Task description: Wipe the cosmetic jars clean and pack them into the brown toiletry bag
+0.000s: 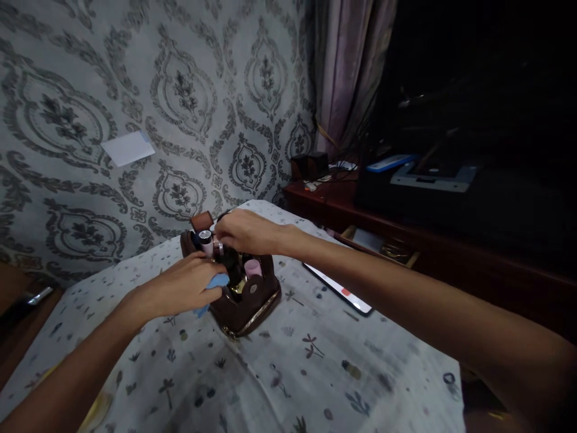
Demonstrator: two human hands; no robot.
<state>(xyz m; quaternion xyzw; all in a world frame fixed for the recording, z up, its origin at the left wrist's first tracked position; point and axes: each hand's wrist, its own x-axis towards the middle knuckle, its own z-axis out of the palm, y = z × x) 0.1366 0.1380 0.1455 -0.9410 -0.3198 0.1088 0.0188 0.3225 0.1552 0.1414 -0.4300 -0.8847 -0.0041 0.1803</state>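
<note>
Brown leather pouch [252, 304], two hands inside, left hand [187, 285] clamped on one blue cloth [215, 282], right hand [246, 231] pinching one tube [219, 246].

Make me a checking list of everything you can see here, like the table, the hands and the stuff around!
Surface: table covered by a pale cloth with small flower prints.
Job's things: brown zip pouch standing open, with small bottles and tubes upright inside.
Clutter: phone lying flat to the right of the pouch; white paper stuck on the wall.
Hands: left hand against the pouch's near side, holding a blue cloth; right hand over the pouch's top, fingers on the bottles.
Cables: some wires on the dark wooden cabinet.
Surroundings: patterned wallpaper, curtain, dim room.
</note>
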